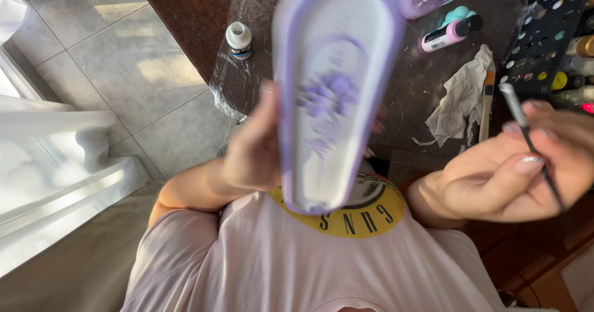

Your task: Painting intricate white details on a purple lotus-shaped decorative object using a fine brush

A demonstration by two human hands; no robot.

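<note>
My left hand [252, 148] holds up a long teardrop-shaped plaque [331, 95], white inside with a lilac painted rim and a raised lilac flower relief in its middle. The plaque is blurred and stands close to the camera, hiding part of the table behind it. My right hand [516, 166] is at the right, fingers pinched around a thin dark paintbrush [526, 139] whose metal ferrule end points up and left. The brush is apart from the plaque.
A dark wooden table [198, 15] under clear plastic film carries a small white-capped paint bottle [239, 40], a pink paint bottle [451, 34] lying down, a crumpled stained cloth [461, 98] and a black rack of paint pots [550, 40]. Grey tiled floor [117, 58] lies at the left.
</note>
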